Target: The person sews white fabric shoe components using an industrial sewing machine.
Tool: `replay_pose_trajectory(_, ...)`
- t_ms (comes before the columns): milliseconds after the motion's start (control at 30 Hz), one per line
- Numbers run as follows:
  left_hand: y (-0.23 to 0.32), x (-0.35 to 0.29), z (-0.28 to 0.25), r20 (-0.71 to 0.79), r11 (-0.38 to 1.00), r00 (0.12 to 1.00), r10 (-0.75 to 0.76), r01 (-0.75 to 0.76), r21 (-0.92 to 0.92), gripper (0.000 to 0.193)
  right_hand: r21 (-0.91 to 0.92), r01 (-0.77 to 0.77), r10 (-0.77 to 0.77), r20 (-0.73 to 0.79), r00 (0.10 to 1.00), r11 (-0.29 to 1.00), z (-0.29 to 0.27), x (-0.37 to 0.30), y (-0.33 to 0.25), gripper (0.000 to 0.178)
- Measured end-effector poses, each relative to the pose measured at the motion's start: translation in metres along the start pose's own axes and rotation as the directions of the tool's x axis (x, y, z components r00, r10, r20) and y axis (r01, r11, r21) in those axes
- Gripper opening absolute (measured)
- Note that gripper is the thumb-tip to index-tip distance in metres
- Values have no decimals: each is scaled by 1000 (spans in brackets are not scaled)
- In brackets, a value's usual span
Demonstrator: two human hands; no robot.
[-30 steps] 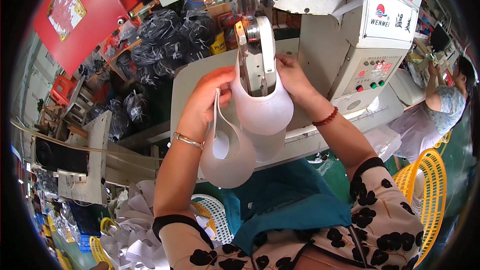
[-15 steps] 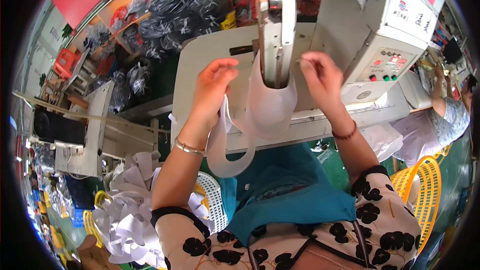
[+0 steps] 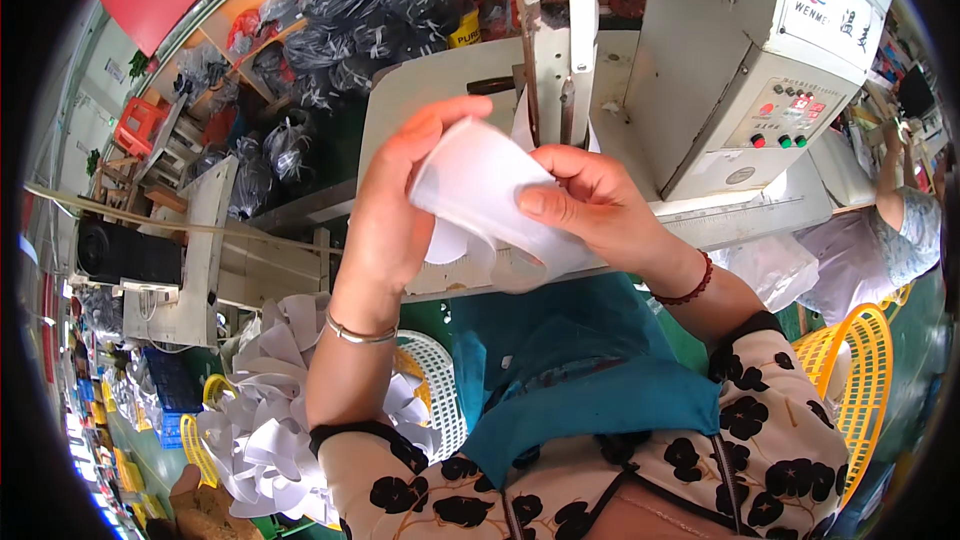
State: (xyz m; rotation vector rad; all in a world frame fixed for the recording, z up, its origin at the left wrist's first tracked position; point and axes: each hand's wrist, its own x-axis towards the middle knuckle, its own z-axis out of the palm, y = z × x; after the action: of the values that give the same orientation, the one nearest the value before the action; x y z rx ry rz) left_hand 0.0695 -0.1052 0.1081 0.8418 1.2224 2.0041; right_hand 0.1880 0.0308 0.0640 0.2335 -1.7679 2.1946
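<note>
A white curved piece of sheet material (image 3: 490,180) is held up in front of the machine post, bent into a loop with its lower parts hanging. My right hand (image 3: 605,208) pinches its right side between thumb and fingers, the thumb on top. My left hand (image 3: 385,205) is curled around its left end, the fingers partly hidden behind it. Just beyond the hands stands the metal post (image 3: 553,80) of a bench machine with a narrow upright arm. White material also shows beside the foot of the post, partly covered by my hands.
The machine's control box (image 3: 775,110) with lit display and buttons stands right of the post on the pale worktop (image 3: 400,100). Many white pieces (image 3: 280,410) are heaped lower left near a white basket (image 3: 435,390). A yellow basket (image 3: 865,390) and another person (image 3: 860,250) are at right.
The white piece has come off the post toward me and is now between both hands. My right hand has moved in from the post's right side and closed on it.
</note>
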Motion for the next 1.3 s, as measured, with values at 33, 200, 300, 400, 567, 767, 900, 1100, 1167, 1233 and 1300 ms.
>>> replay_pose_trajectory(33,-2,-1,-3,16,994,995,-94,93,53,44,28,28,-27,-22,999,999,0,1,-3,21)
replay_pose_trajectory(200,-11,3,-15,197,914,951,-240,290,-283,47,85,-28,28,-5,1000,996,-14,4,-17,25)
replay_pose_trajectory(300,-8,7,-21,431,969,894,-121,201,-145,37,265,-64,67,-2,998,962,-31,9,-29,23)
replay_pose_trajectory(400,7,13,-8,267,962,948,-173,221,-161,22,422,49,-28,-56,998,905,-53,13,-46,19)
replay_pose_trajectory(567,25,48,11,269,996,963,-18,41,-82,14,173,314,-284,-174,943,934,-72,29,-55,18)
replay_pose_trajectory(767,35,92,14,261,997,964,47,-29,-72,11,59,332,-310,-238,921,941,-85,60,-71,19)
replay_pose_trajectory(900,26,110,12,149,997,989,22,-11,-79,8,83,344,-305,-302,903,935,-91,75,-60,19)
replay_pose_trajectory(1100,24,117,9,154,993,988,-14,32,-112,9,261,298,-208,-324,923,918,-94,85,-59,16)
replay_pose_trajectory(1167,23,121,7,182,993,983,-19,40,-115,9,296,288,-194,-307,932,911,-94,86,-60,16)
replay_pose_trajectory(1233,21,123,8,167,986,985,-37,62,-151,11,355,270,-125,-381,916,895,-90,86,-62,17)
replay_pose_trajectory(1300,18,130,1,227,980,974,-26,70,-189,12,352,269,-145,-341,929,897,-92,87,-60,17)
